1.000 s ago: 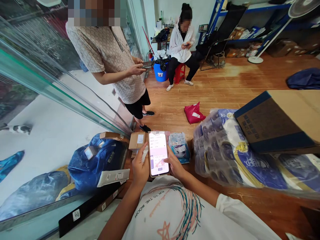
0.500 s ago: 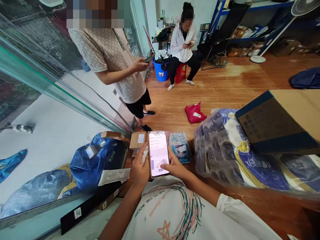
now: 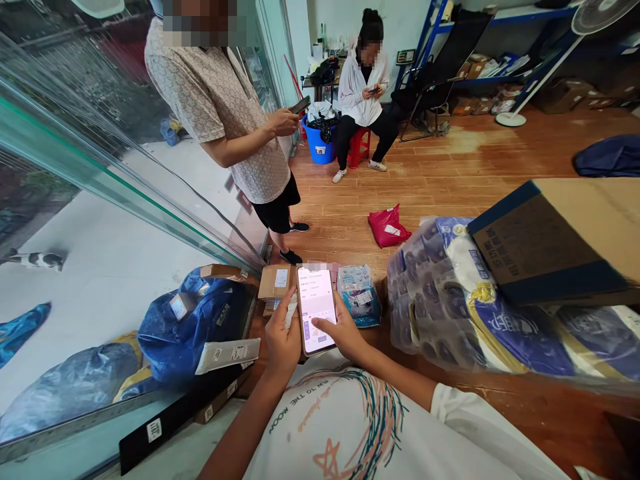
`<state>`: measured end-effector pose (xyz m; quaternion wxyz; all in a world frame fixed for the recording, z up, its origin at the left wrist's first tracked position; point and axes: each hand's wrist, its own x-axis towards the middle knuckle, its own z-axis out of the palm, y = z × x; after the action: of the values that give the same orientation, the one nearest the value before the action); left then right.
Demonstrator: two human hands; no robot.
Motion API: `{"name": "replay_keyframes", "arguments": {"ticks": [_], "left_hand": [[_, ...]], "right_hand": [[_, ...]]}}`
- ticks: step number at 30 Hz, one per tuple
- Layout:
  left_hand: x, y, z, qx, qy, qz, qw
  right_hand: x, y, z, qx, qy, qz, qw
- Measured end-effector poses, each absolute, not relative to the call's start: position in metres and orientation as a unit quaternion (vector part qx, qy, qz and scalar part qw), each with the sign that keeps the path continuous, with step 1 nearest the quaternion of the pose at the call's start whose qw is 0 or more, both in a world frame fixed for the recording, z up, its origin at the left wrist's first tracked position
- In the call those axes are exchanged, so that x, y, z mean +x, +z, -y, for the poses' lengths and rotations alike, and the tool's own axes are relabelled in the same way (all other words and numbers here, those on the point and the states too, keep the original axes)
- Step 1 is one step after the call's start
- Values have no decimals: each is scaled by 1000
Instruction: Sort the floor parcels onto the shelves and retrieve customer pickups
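A smartphone (image 3: 316,300) with a lit screen is held upright in front of my chest, a keypad showing on its lower half. My left hand (image 3: 283,333) is closed around the phone's left edge. My right hand (image 3: 349,330) grips the right edge, its thumb lying over the keypad. Just beyond the phone are a cardboard box (image 3: 273,283) with a white label on the left and a plastic-wrapped parcel (image 3: 359,297) on the right.
A person (image 3: 230,127) stands ahead left holding a phone; another person (image 3: 364,93) sits on a red stool (image 3: 359,148). To the right is a large plastic-wrapped pack (image 3: 430,293) under a cardboard box (image 3: 575,233). Blue bags (image 3: 185,333) lie left; a red parcel (image 3: 389,227) is on the floor.
My right thumb has moved left across the keypad. The standing person's arms and phone have risen slightly. The phone in my hands stays in place.
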<state>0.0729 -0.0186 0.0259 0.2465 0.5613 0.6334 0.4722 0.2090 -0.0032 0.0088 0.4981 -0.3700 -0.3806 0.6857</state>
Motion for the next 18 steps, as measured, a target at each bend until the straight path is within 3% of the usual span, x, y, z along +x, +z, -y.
{"name": "replay_keyframes", "arguments": {"ticks": [18], "left_hand": [[68,17,23,546,467,-642,268]], "right_hand": [[225,-6,-1,-291,733,384,481]]}}
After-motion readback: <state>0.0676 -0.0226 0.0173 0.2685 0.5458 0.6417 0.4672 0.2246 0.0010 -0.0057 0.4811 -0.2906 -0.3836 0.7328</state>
